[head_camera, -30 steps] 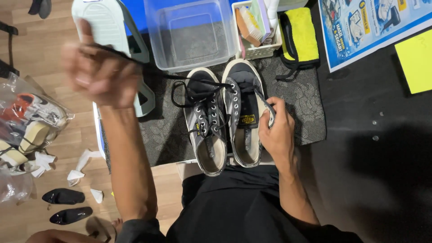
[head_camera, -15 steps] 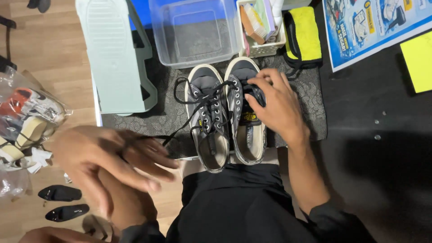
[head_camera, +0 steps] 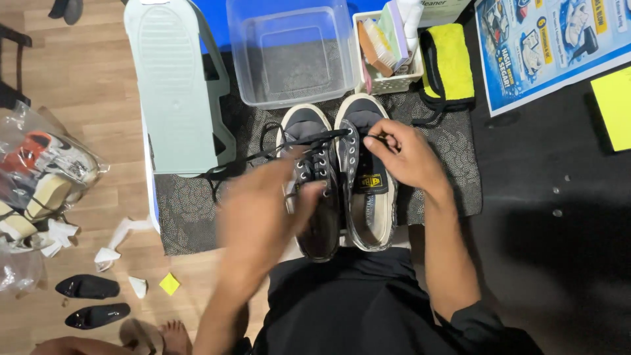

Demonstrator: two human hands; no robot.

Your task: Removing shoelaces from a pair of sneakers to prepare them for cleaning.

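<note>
A pair of dark canvas sneakers with white toe caps sits side by side on a patterned grey mat, toes pointing away from the person. The left hand is blurred over the left sneaker; it appears to be closing on the black shoelace near the eyelets, though I cannot tell whether the grip is actually shut on it. The lace trails off to the left across the mat toward a pale green plastic stand. The right hand rests on the tongue of the right sneaker, thumb and forefinger pinched near the upper eyelets; what they pinch is too small to make out.

Beyond the toes stand a clear plastic tub, a small white basket of brushes and a folded yellow cloth.

The likely trouble lies in the loose lace: a quick pull with the left hand could drag the left sneaker sideways against its mate, or snag the lace's trailing end under the green stand. The right sneaker looks steadier, being pressed down.
</note>
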